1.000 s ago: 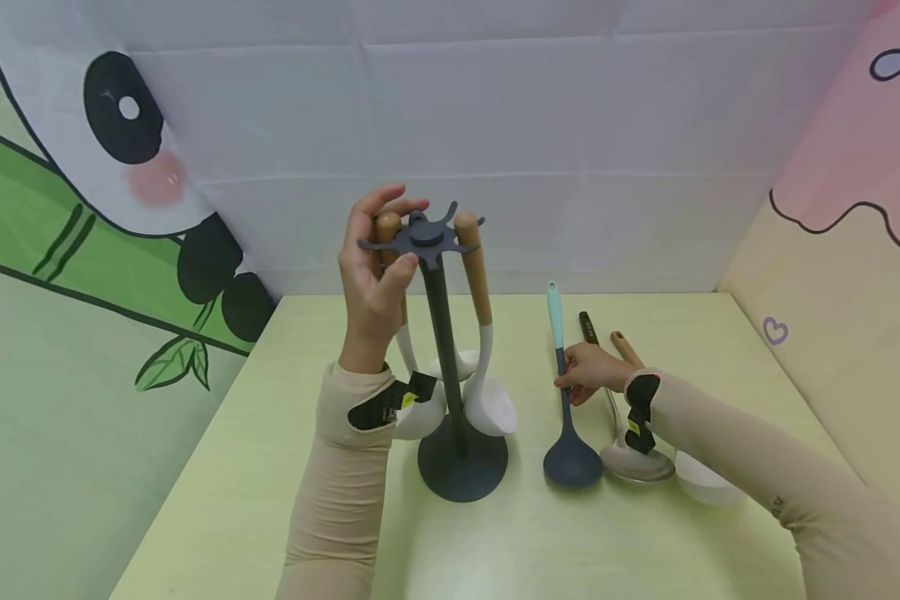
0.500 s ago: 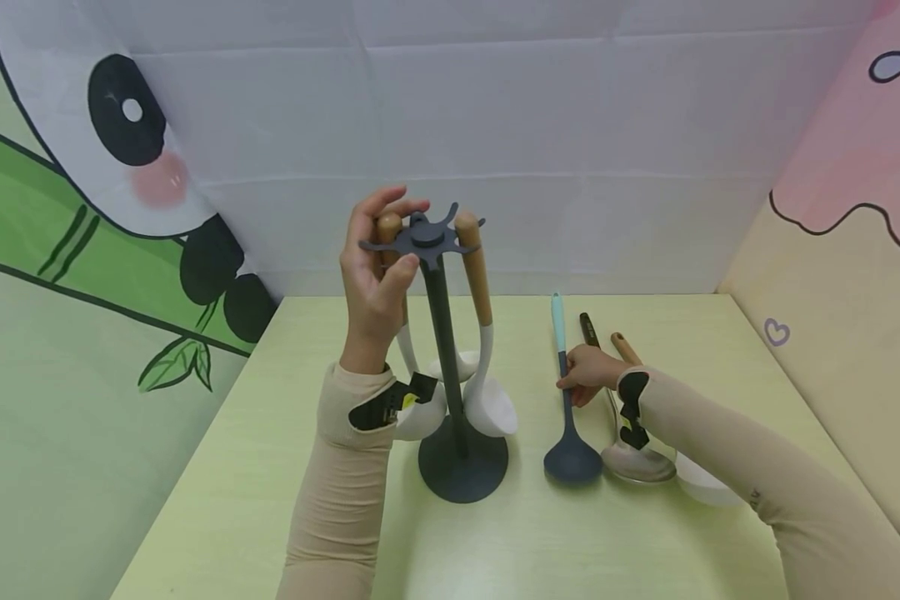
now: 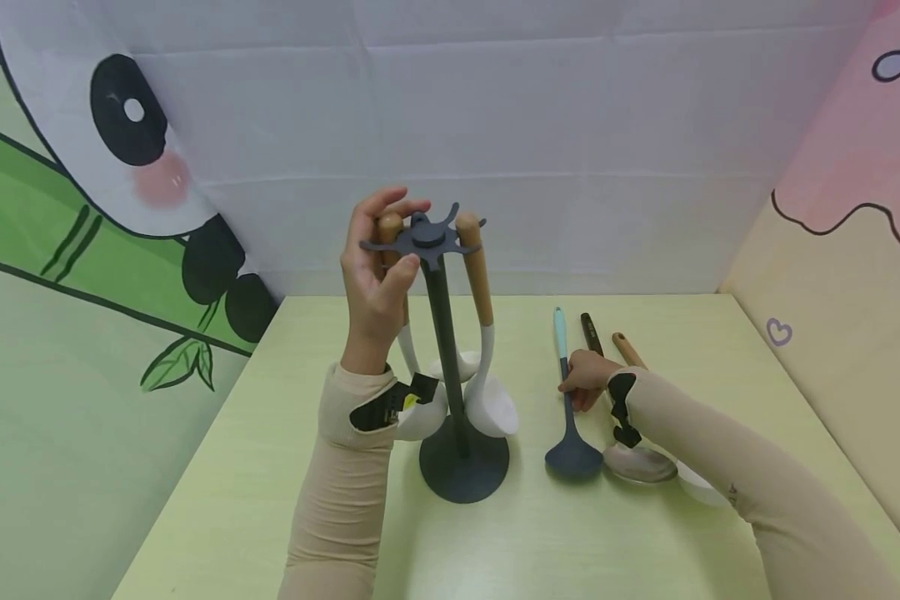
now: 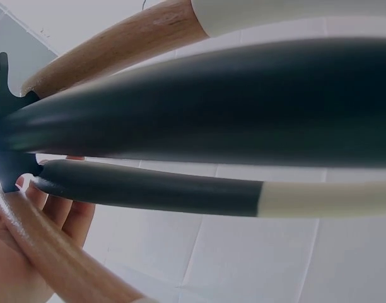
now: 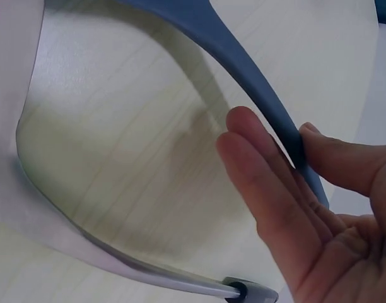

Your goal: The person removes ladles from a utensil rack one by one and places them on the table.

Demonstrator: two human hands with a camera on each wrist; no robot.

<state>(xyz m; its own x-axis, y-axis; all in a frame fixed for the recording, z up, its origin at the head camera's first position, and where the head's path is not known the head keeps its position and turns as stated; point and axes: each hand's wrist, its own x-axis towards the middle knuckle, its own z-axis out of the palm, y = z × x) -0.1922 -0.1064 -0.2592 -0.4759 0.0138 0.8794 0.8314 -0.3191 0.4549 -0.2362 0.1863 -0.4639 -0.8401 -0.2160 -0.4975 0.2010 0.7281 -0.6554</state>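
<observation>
Head view shows the left hand (image 3: pixel 375 287) curled around the top of a dark utensil stand (image 3: pixel 465 479), its thumb against the hooked rim and its fingers behind the wooden handle of a white hanging utensil (image 3: pixel 423 423). A white ladle (image 3: pixel 491 410) with a wooden handle hangs on the other side of the pole, and another white utensil head (image 3: pixel 468 364) shows behind it. Right of the stand, the right hand (image 3: pixel 587 379) pinches the neck of a navy ladle (image 3: pixel 573 462) with a turquoise handle; whether its bowl touches the counter (image 3: pixel 570 542) cannot be told. Just beside this bowl lies a metal ladle (image 3: pixel 641 465) with a black handle, and past that a wooden-handled white utensil (image 3: pixel 697 483), partly covered by the right sleeve (image 3: pixel 727 467). Left wrist view looks along the stand's thick pole (image 4: pixel 212 107), with a wooden handle above it and a dark handle (image 4: pixel 155 189) joined to a cream neck below; the left hand's fingers (image 4: pixel 78 221) show behind another wooden handle. Right wrist view has the right thumb (image 5: pixel 344 161) on one side of the navy neck and fingers (image 5: pixel 269 196) on the other, the metal ladle curving past them, apart from the fingertips.
</observation>
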